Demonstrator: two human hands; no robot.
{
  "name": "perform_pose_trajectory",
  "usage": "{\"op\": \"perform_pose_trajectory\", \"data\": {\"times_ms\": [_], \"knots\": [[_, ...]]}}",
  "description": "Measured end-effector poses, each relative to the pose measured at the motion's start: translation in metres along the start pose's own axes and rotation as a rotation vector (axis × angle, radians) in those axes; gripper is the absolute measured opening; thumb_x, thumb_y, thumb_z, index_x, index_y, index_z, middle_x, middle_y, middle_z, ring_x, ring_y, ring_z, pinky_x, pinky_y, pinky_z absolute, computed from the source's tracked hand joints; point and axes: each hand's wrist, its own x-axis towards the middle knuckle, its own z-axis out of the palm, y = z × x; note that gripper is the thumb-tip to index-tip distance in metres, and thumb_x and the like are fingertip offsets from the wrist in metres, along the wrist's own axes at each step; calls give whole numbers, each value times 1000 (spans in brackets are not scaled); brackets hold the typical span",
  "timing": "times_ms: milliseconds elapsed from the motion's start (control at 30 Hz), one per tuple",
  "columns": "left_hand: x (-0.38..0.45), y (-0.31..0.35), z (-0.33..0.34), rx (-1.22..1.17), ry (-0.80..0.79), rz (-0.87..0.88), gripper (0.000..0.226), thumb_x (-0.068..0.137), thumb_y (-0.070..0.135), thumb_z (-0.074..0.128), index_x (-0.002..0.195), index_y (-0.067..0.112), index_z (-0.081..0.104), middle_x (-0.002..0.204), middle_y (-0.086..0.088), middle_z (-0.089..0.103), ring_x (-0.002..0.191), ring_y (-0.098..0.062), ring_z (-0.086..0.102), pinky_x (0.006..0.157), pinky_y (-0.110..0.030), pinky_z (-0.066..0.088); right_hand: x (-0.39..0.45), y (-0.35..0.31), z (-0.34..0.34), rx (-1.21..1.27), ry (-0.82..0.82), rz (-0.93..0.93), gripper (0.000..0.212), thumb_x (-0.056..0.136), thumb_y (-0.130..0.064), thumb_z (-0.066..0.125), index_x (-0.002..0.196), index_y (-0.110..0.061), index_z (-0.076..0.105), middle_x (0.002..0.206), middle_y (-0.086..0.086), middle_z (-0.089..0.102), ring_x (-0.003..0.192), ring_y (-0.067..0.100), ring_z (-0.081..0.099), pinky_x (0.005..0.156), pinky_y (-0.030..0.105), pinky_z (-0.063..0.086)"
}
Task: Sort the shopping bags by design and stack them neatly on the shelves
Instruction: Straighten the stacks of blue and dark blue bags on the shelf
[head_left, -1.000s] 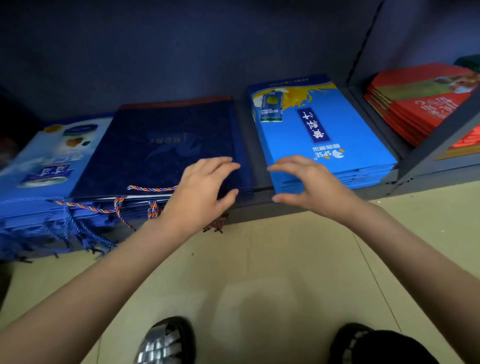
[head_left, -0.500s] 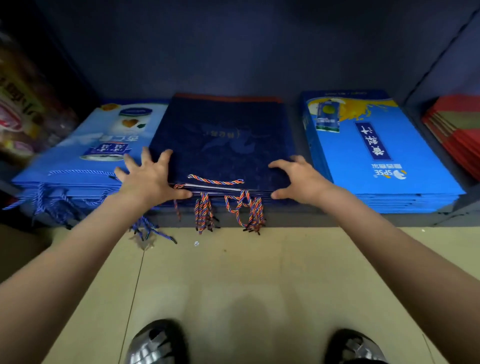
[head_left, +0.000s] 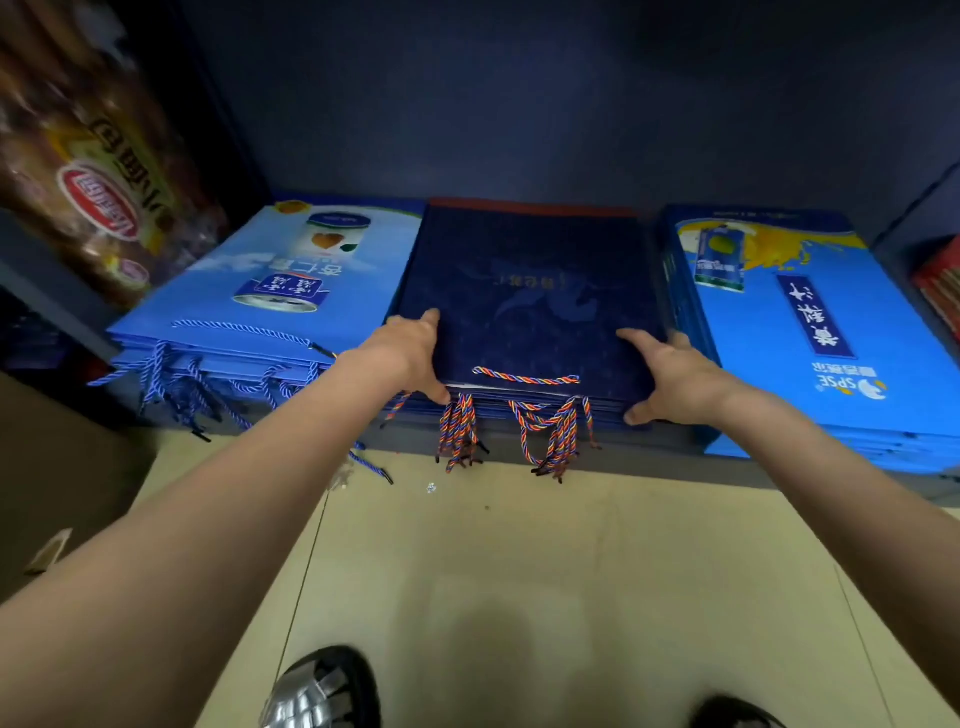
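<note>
Flanking the navy bag stack (head_left: 524, 301), the left hand (head_left: 410, 353) and right hand (head_left: 670, 374) clasped its sides. Blue stacks (head_left: 270, 291) lay beside it.

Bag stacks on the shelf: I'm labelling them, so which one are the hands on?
The middle, dark navy stack with multicoloured rope handles. Left hand and right hand grip its sides; the lighter blue stacks beside it are untouched.

A packaged goods bundle (head_left: 98, 171) with a red oval logo stands at upper left, blurred. The floor (head_left: 519, 597) is beige tile with visible joints. Two dark shoes show at the bottom edge, the left shoe (head_left: 322, 691) glossy.
</note>
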Motion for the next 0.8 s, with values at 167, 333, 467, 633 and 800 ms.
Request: {"op": "perform_pose_trajectory", "data": {"times_ms": [167,333,467,633,800], "knots": [[2,3,15,4,-24,-78,117,74,36,77,149,14,-10,145,-31,21,127,-40,40,103,-39,39,11,3,4,2,-13,-29,105,70,-19,81,148,-30,13,147,22,15,132,37,33,106,34,32],[-1,-9,23,-93,66,-24,110,74,30,78,151,19,0,146,-27,22,132,-37,35,106,-38,35,3,0,19,-154,-15,-11,122,70,-17,81,148,-31,-13,150,27,-20,134,40,29,107,37,34],[-6,-12,36,87,90,-24,111,79,27,74,149,16,-11,149,-28,10,132,-37,32,104,-37,34,1,5,23,-341,88,-90,122,71,-15,80,147,-31,-15,152,16,-24,121,39,45,96,40,45],[-7,-6,50,291,220,-61,102,88,20,64,146,8,-19,148,-30,11,134,-37,26,104,-37,35,-2,6,-10,-334,210,-148,99,71,-18,77,148,-32,16,157,12,-6,122,41,47,96,42,43],[-13,-12,38,208,204,11,106,83,33,69,148,11,-12,143,-28,22,129,-37,33,106,-37,31,-7,-1,-34,-464,202,-211,82,78,-25,70,147,-30,26,156,7,18,133,30,38,101,37,40]]}}
